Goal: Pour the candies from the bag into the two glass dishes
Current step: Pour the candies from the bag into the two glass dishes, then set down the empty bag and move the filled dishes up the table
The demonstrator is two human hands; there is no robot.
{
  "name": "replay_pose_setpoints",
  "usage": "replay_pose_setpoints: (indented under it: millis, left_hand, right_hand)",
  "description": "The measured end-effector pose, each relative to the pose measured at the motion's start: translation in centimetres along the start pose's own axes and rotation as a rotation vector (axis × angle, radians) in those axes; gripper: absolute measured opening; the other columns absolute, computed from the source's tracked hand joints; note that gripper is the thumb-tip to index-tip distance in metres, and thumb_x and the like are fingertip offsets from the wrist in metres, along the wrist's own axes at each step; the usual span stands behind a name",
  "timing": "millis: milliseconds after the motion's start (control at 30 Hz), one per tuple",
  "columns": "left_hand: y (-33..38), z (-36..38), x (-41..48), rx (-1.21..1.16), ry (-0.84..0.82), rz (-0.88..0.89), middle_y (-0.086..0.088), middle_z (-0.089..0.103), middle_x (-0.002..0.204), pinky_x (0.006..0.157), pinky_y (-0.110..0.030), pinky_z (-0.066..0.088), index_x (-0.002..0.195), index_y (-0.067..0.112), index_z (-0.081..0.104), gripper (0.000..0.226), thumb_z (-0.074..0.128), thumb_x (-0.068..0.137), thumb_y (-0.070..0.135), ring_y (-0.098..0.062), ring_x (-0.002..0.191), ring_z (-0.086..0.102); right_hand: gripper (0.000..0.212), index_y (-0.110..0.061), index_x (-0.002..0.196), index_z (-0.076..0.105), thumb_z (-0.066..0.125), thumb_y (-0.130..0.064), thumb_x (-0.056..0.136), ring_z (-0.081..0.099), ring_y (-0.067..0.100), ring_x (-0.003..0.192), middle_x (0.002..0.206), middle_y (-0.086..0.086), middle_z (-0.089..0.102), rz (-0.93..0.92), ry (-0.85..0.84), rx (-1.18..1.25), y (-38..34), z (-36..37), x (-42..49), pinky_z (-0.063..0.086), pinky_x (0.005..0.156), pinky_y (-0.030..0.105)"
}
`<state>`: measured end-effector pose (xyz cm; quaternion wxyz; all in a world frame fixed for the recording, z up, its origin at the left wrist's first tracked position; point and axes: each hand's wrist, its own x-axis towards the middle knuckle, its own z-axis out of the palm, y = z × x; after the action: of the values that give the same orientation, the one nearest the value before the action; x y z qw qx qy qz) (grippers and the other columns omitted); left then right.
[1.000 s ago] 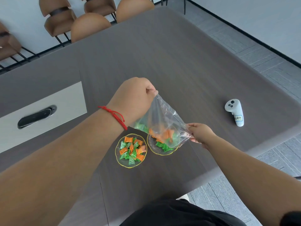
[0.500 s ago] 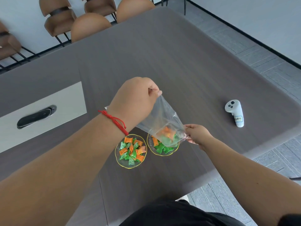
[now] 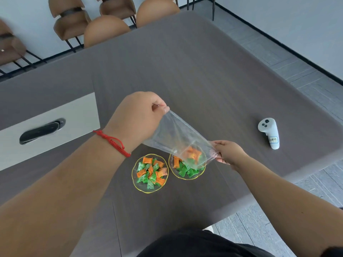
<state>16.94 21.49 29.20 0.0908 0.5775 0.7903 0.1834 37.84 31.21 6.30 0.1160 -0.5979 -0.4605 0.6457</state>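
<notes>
A clear plastic bag (image 3: 174,138) hangs tilted over the right glass dish (image 3: 178,174). My left hand (image 3: 137,121) pinches the bag's raised upper corner. My right hand (image 3: 229,152) grips its lower edge near the dish. A few orange candies (image 3: 193,153) lie in the bag's low end. The right dish holds green and orange candies, partly hidden by the bag. The left glass dish (image 3: 135,184), gold-rimmed, sits just left of it, filled with several orange and green candies (image 3: 151,170).
The dishes sit near the front edge of a dark grey table (image 3: 185,71). A white controller (image 3: 270,132) lies to the right. A white panel with a black handle (image 3: 41,130) is at the left. Brown chairs (image 3: 105,30) stand beyond the far edge.
The bag has emptied most of its candies into the right dish. My left hand has kept the corner raised, and my right hand has lowered the bag's mouth slightly.
</notes>
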Motion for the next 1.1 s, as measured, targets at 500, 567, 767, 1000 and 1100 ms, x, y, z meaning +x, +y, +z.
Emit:
replay_pose_setpoints:
  millis: [500,567,767,1000,1100]
  left_hand:
    - [-19.3,-8.4,-7.2,-0.036,0.140,-0.231,0.009,0.067,0.080,0.078,-0.039,0.051,0.095,0.033,0.067,0.022,0.052,0.089,0.048,-0.022,0.077,0.063]
    - [-22.8,-7.6,-11.2,-0.064,0.216,-0.300,0.010,0.069,0.087,0.082,-0.042,0.052,0.101,0.032,0.068,0.028,0.049,0.089,0.049,-0.019,0.084,0.064]
    - [-27.7,1.8,-21.8,-0.050,0.153,-0.672,-0.002,0.071,0.098,0.080,-0.031,0.047,0.091,0.044,0.063,0.010,0.058,0.089,0.036,-0.023,0.089,0.067]
    - [-29.0,13.5,-22.8,-0.287,-0.076,-1.073,-0.012,0.066,0.121,0.088,-0.037,0.042,0.116,0.024,0.064,0.029,0.058,0.088,0.026,-0.031,0.101,0.060]
    - [-28.2,16.0,-22.0,-0.409,-0.242,-1.139,-0.007,0.064,0.110,0.079,-0.032,0.044,0.125,0.020,0.055,0.044,0.064,0.082,0.019,-0.026,0.089,0.058]
  right_hand:
    - [0.022,-0.023,0.115,0.059,0.061,-0.022,0.093,0.058,0.007,0.059,0.090,-0.007,0.067,-0.463,-0.092,-0.255,-11.5,10.2,-2.7,0.043,0.051,0.014]
    - [0.024,-0.020,0.118,0.058,0.058,-0.015,0.094,0.065,0.011,0.067,0.091,-0.002,0.070,-0.510,-0.155,-0.275,-12.0,13.5,-2.7,0.048,0.055,0.015]
    - [0.035,-0.020,0.117,0.059,0.056,-0.003,0.086,0.065,0.017,0.083,0.089,-0.004,0.070,-0.457,-0.253,-0.407,-9.1,21.7,0.8,0.054,0.082,0.032]
    - [0.052,-0.014,0.140,0.047,0.037,0.006,0.093,0.056,0.026,0.124,0.137,0.009,0.058,-0.262,-0.484,-0.410,-6.0,26.7,4.2,0.046,0.070,0.009]
    - [0.061,-0.023,0.146,0.041,0.035,0.008,0.093,0.045,0.016,0.133,0.146,0.000,0.046,-0.266,-0.492,-0.478,-4.3,25.4,5.6,0.043,0.069,0.008]
